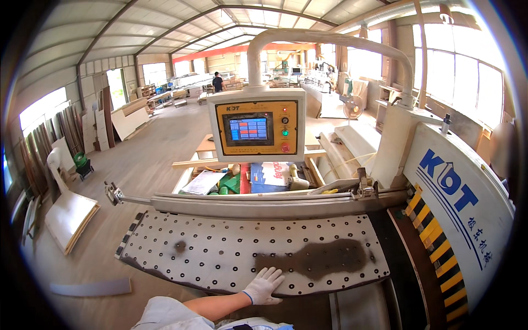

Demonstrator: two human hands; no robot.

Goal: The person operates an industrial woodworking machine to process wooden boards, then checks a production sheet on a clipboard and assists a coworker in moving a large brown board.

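My left hand (265,286), in a white work glove with a blue cuff edge, rests palm down near the front edge of a pale machine table (192,250). Its fingers are spread and nothing is in them. The table top is dotted with rows of small dark round fittings. Just beyond my fingertips lies a large brown dusty patch (324,257), with a smaller dark spot (180,247) farther left. My right hand does not show.
A metal rail (253,202) borders the table's far side. Above it hangs a control panel (258,129) with a lit screen and buttons. Behind sits a bin with papers (203,182). A white machine housing (456,192) stands right; boards (71,220) lean left. A distant person (218,82) stands behind.
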